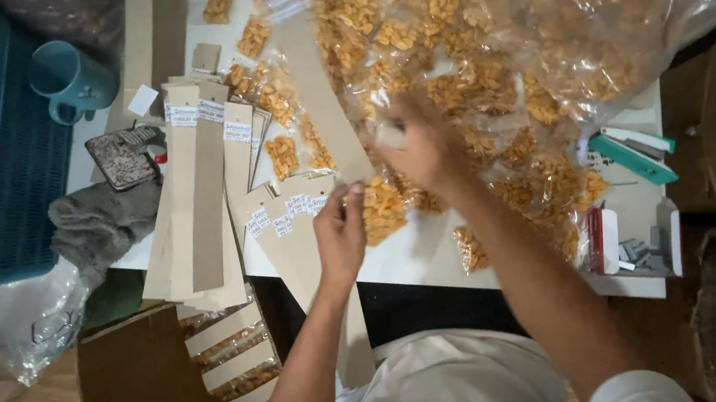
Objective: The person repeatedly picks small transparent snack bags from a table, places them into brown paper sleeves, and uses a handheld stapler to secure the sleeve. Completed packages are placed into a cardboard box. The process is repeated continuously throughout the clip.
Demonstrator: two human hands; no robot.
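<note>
My left hand [340,232] pinches the lower end of a long brown cardboard strip [317,103] that runs up and left across the white table [412,260]. A small clear packet of orange snacks [382,209] lies right beside its fingers. My right hand [421,148] is blurred, fingers closed over small snack packets [541,176] near the strip's lower end; what it grips is unclear. A big clear bag of orange snacks [548,36] fills the upper right.
Several cardboard strips with white labels [206,186] lie stacked at left. A teal mug [72,80], blue crate [2,159], grey cloth [99,223], green stapler [634,155] and staple box [634,245] surround them. A carton with finished strips [230,357] sits below.
</note>
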